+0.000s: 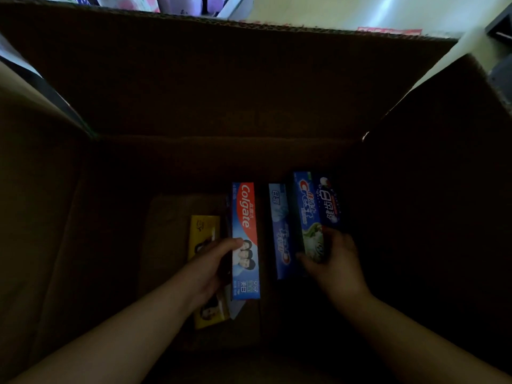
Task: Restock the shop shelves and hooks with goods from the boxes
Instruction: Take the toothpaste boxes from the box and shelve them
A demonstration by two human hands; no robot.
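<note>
With left hand (213, 261) curled on Colgate carton (245, 239) and right hand (332, 256) on Crest carton (309, 214), grip mid-length: light, stiff, crushable.

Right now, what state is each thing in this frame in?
Cardboard box: open, flaps up, nearly empty.
Colgate carton: in the box, gripped by the left hand.
Crest carton: in the box, gripped by the right hand.
Blue carton: lying between those two, untouched.
Yellow carton: lying on the box floor, partly under the left hand.
</note>
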